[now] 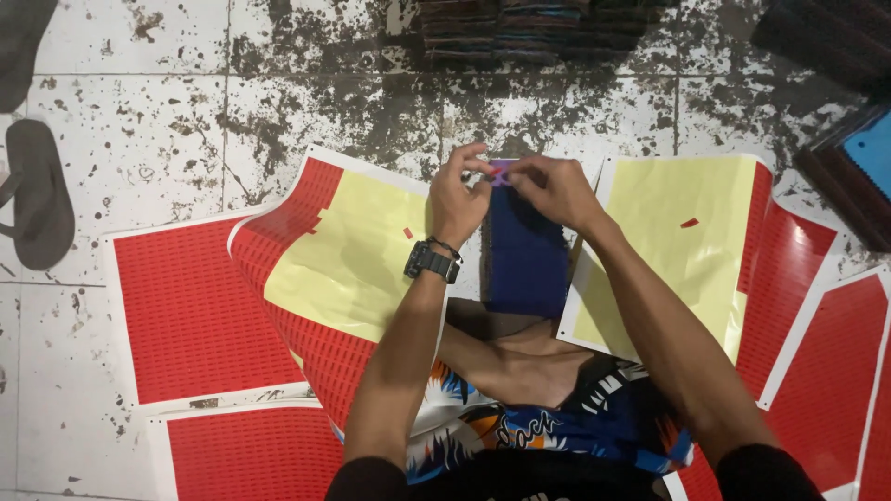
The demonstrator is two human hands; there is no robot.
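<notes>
Pinching a tiny red sticker (498, 176) between both sets of fingers, left hand (457, 197) and right hand (555, 190) meeting at 12 o'clock over a dark blue stack (526, 255). Sitting between yellow-and-red sticker sheets (348, 255) at 9 and 3 on the floor.

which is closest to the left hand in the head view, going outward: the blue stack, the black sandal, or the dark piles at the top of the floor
1. Blue stack: right beside the left hand, which touches its top end together with the right hand.
2. Dark piles: up ahead, at the top edge of the tiled floor.
3. Black sandal: far out to the left side.
</notes>
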